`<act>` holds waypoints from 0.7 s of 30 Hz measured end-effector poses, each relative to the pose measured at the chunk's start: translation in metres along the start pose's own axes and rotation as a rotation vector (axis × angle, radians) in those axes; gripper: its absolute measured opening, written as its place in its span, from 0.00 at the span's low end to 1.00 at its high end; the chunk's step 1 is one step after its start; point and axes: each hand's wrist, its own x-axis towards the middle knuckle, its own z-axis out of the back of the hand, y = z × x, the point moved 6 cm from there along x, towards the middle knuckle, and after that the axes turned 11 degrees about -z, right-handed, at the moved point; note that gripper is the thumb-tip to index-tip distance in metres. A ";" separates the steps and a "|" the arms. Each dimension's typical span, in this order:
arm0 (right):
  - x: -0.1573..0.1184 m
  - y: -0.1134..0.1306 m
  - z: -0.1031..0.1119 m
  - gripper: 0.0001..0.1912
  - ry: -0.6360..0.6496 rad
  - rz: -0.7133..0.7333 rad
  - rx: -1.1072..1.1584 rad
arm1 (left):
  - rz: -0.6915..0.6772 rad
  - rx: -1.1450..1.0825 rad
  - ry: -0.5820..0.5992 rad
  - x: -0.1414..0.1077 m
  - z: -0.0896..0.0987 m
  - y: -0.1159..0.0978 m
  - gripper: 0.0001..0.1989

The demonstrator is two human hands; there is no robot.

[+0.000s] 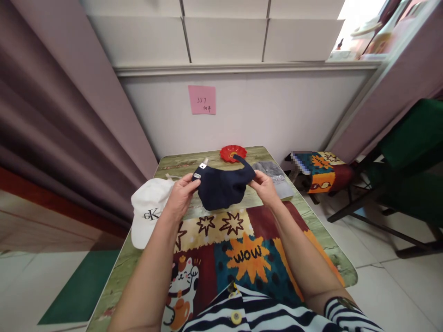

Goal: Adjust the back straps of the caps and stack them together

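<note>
While one end is pinched by the left hand [182,193], the navy fabric piece [221,186] is gripped opposite by the right hand [265,186], held above the table [176,163] near the white cap [148,197].

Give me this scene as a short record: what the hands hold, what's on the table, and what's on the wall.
Held item: navy cloth piece with a loose strap curving up at its right end
Left hand: pinches the item's left end, near a small white tag
Right hand: pinches the right end
Table, left: white cap with black lettering
Table, far side: red dish
Table, right: grey item, partly hidden
Table, near side: patterned cloth reading "WOW"
Wall: pink note, "357" handwritten
</note>
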 end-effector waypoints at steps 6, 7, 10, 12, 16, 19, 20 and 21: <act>-0.023 -0.046 0.009 0.13 -0.114 0.029 -0.579 | -0.046 0.509 0.204 -0.024 0.024 0.042 0.09; -0.029 -0.053 0.009 0.14 -0.103 0.017 -0.608 | -0.042 0.564 0.239 -0.030 0.025 0.047 0.09; -0.041 -0.056 0.006 0.18 -0.065 0.009 -0.659 | -0.045 0.694 0.308 -0.041 0.025 0.054 0.10; -0.045 -0.044 0.005 0.19 -0.083 0.011 -0.679 | -0.064 0.784 0.317 -0.044 0.023 0.051 0.13; -0.047 0.005 -0.008 0.13 -0.156 0.073 -0.598 | -0.185 0.961 0.239 -0.042 0.015 0.034 0.13; -0.047 0.033 -0.031 0.10 -0.089 0.195 -0.560 | -0.318 1.072 0.167 -0.040 0.001 0.019 0.08; -0.046 0.036 -0.040 0.10 -0.057 0.217 -0.572 | -0.344 1.109 0.143 -0.040 -0.004 0.015 0.08; -0.044 0.036 -0.049 0.09 -0.023 0.221 -0.599 | -0.355 1.141 0.117 -0.039 -0.009 0.012 0.07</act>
